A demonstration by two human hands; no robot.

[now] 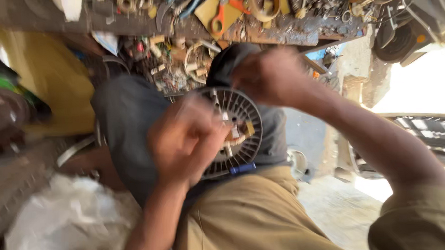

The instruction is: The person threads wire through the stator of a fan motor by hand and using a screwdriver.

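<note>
While the round finned motor part (235, 134) rests on the person's lap between both hands, the left hand (183, 141) lies against its left face, nearer to it. The right hand (270, 76) is above its upper rim. Both are blurred, so I cannot tell if either is clamped on it.

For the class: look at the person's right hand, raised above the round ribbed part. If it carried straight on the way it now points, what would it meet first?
The right hand points down and leftward, so it would likely first meet the rim of the round ribbed part just below it. Motion blur and unclear depth make this uncertain.
</note>
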